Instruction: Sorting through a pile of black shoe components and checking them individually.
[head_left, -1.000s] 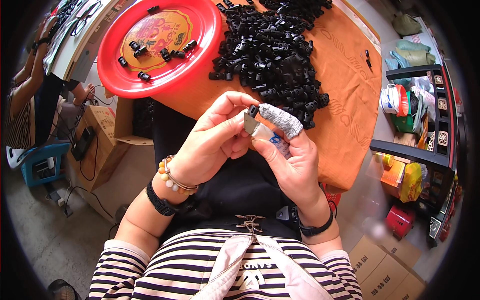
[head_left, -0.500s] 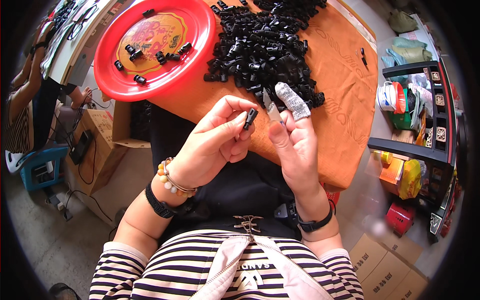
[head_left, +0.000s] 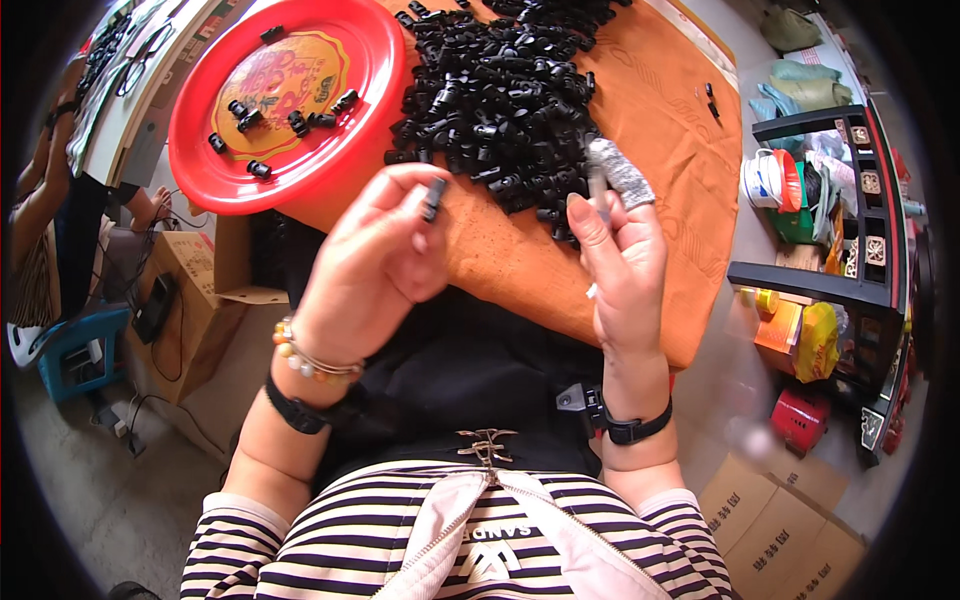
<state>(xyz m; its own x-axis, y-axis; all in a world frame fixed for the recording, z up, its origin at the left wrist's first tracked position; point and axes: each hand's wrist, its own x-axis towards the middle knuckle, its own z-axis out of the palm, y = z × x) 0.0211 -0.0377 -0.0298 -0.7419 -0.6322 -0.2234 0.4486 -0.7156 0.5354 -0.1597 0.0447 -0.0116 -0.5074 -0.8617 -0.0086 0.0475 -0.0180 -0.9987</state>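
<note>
Between thumb and forefinger, my left hand (head_left: 372, 245) pinches a small black plastic part (head_left: 434, 200), held upright over the near edge of the orange-covered table. My right hand (head_left: 628, 255) is closed on a small knife (head_left: 597, 188) with a pale handle, its blade blurred by motion. A grey knitted finger cover (head_left: 620, 172) sits on one of the right fingers. Beyond both hands lies a heap of black plastic parts (head_left: 495, 110). To its left, a red round tray (head_left: 190, 160) carries several of these parts.
Orange cloth (head_left: 665, 130) covers the table. A few dark bits (head_left: 712, 103) lie at its right side. On the left are a cardboard box (head_left: 190, 300), a blue stool (head_left: 85, 350) and another person's arm (head_left: 65, 150). A black shelf (head_left: 820, 280) with mixed goods stands right, above flat cartons (head_left: 770, 520).
My hands have moved apart: the left one went left with the black part, the right one rightward with the knife. The view has shifted slightly, moving the tray and heap left.
</note>
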